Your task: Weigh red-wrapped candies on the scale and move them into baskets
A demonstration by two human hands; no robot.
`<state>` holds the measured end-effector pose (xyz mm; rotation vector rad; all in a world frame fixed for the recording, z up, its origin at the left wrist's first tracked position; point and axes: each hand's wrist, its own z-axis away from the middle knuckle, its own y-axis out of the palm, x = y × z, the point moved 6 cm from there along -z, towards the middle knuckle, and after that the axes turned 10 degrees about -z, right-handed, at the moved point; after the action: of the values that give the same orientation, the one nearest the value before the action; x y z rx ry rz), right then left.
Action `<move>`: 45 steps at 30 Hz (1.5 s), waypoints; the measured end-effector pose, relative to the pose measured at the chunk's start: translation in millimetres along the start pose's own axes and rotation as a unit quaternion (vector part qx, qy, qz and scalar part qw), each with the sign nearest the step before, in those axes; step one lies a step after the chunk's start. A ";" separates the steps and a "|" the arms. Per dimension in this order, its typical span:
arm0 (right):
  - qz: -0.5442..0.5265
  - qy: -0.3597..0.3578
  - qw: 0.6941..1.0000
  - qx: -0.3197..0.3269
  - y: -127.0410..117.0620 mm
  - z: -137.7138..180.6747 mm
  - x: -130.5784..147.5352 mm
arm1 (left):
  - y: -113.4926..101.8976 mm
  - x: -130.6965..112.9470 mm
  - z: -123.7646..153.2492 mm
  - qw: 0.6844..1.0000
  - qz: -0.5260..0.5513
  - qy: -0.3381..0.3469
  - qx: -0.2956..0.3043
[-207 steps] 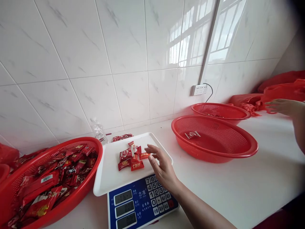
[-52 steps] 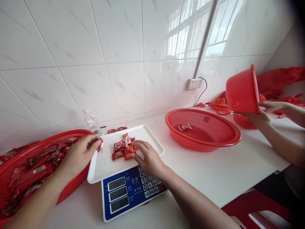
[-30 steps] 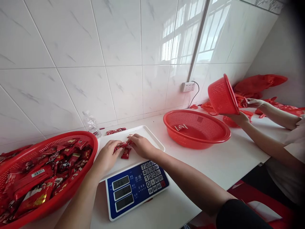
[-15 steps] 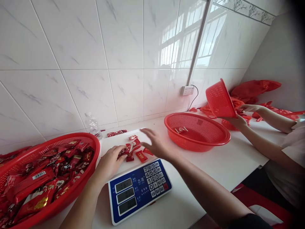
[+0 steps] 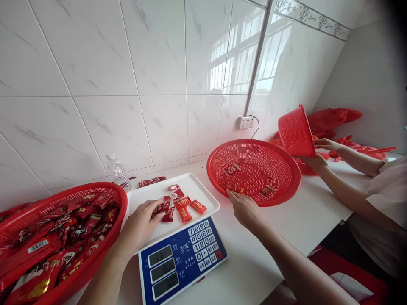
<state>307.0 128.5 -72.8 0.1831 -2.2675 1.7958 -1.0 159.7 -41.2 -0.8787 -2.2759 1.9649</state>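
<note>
My left hand (image 5: 140, 223) rests on the white tray (image 5: 196, 187) of a blue scale (image 5: 182, 258), fingers curled over some red wrapped candies (image 5: 165, 211). More candies (image 5: 186, 209) lie loose on the tray just to its right. My right hand (image 5: 244, 207) grips the near rim of a wide red mesh basket (image 5: 270, 163). That basket is tipped up towards me and holds several candies (image 5: 234, 186).
A large red basket (image 5: 98, 189) full of red candy packs stands at the left, a clear bottle (image 5: 117, 171) behind it. At the right a co-worker's hands (image 5: 314, 162) hold a smaller red basket (image 5: 295, 132) on its side over red bags (image 5: 333, 116). A wall socket (image 5: 244, 123) sits behind.
My right hand left the tray, went right and took the rim of the wide basket, which now tilts towards me with more candies in it. My left hand stays on the tray's candies.
</note>
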 end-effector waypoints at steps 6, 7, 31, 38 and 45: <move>0.017 0.007 1.000 -0.022 -7.2 -4.1 -3.2 | -0.2 -0.1 -0.4 1.000 -0.009 0.009 -0.010; 0.017 0.009 0.999 -0.027 -8.9 -5.3 -5.1 | -0.4 -0.5 -0.2 1.000 -0.009 0.010 -0.011; -0.240 -0.290 0.919 0.119 3.0 -18.1 155.6 | -27.4 1.6 2.3 0.994 0.006 -0.083 -0.069; -0.285 -0.246 0.925 0.046 -2.9 -35.6 151.8 | -24.7 13.4 1.1 0.959 0.236 -0.102 -0.121; -0.327 -0.237 0.915 0.003 -11.4 -46.7 154.3 | -10.5 9.4 1.5 0.728 0.660 -0.164 -0.087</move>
<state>166.4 179.1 -11.1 1.3304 -2.0848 1.4847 -13.7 161.6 -35.2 -3.0126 -2.0726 2.2943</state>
